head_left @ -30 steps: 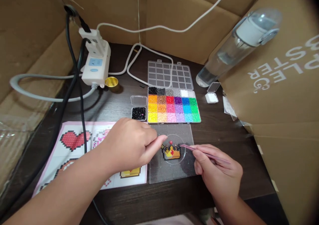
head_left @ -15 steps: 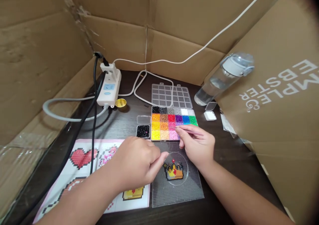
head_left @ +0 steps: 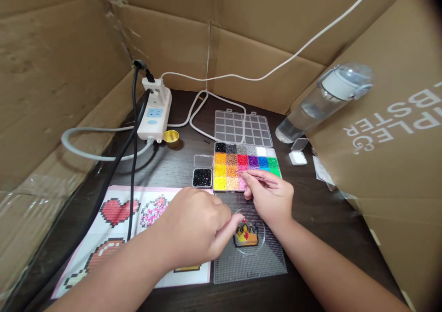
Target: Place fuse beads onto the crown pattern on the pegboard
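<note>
My right hand [head_left: 274,199] pinches pink tweezers [head_left: 267,179], their tips over the orange bead compartment of a sorted bead box [head_left: 229,191]. Nearer to me, a clear pegboard [head_left: 255,270] carries a crown made of beads [head_left: 246,236], yellow and orange with a black outline and red beads. A clear round rim [head_left: 264,238] encircles the crown. My left hand [head_left: 200,220] is curled in a loose fist above the pattern sheet [head_left: 86,238] and the pegboard's left side. Its thumb points at the crown's upper left; the fingertips and palm are hidden.
A small open case of black beads [head_left: 202,177] stands left of the bead box, a white-filled case [head_left: 297,158] to its right. Around are a gold cup [head_left: 171,138], power strip [head_left: 154,123], tilted water bottle [head_left: 311,109], cables and cardboard walls [head_left: 172,40].
The view has shifted, so the scene sits slightly farther right and higher. The tweezer tips have moved left from the pink beads to the orange ones. My left thumb is slightly farther over the crown.
</note>
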`<state>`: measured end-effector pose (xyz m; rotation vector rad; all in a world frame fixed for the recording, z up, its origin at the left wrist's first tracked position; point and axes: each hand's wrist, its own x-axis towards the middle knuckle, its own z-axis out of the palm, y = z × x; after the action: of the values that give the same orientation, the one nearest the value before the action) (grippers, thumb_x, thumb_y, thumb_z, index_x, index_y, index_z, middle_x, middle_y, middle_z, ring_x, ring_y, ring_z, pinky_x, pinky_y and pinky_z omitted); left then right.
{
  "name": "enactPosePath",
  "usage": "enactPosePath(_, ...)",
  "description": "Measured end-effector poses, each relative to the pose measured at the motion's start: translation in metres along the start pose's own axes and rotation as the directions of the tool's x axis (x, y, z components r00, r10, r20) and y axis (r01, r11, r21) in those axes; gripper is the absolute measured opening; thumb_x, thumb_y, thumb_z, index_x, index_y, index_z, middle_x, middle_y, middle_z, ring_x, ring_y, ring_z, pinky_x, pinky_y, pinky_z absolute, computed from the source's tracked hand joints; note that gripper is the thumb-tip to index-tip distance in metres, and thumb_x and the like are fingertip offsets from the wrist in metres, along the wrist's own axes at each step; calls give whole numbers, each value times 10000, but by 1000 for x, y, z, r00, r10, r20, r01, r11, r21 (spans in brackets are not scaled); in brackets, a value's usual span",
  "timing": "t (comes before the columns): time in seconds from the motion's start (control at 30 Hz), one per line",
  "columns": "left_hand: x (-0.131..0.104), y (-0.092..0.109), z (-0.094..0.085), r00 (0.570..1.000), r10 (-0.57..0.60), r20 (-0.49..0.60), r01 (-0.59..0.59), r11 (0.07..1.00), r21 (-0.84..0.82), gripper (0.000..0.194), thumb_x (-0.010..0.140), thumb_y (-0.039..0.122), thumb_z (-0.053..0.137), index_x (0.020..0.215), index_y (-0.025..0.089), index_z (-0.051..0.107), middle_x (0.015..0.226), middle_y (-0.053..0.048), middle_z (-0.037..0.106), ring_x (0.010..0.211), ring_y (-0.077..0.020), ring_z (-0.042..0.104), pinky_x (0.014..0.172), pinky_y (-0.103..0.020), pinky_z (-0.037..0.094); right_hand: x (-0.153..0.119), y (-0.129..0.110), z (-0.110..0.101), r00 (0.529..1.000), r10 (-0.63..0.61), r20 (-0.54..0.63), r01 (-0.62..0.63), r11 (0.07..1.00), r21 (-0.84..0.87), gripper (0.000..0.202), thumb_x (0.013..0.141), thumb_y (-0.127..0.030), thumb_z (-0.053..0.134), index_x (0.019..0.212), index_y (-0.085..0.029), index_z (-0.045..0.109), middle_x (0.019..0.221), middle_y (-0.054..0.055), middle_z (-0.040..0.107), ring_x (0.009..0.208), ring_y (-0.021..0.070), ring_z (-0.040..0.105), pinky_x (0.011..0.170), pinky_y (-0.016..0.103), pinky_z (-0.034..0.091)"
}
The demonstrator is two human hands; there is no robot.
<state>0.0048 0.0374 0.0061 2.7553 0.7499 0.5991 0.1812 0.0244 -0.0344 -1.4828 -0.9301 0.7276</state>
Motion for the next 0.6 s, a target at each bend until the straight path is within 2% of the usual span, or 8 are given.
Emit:
enactPosePath(0.23, -1, 0, 0, 1000, 3, -18, -2, 1000, 11, 406, 890, 299, 450, 505, 173, 480, 448, 15, 424, 417, -113, 384, 474, -310, 199, 0, -2, 1, 1000, 27, -8, -27, 999, -23, 134, 692, -271, 757, 748, -151, 737, 443, -16, 609, 373, 105, 553, 392, 226, 498)
enactPosePath(0.6, 1, 1, -1, 1000, -3, -8, 3, 1000, -14, 415, 893, 292, 441, 499, 168, 481, 439, 16, 410, 412, -107, 369, 475, -300, 196, 0, -1, 1, 1000, -10, -3, 10, 998, -58, 126, 706, -278, 745, 745, -158, 738, 441, -22, 606, 371, 104, 555, 394, 225, 501)
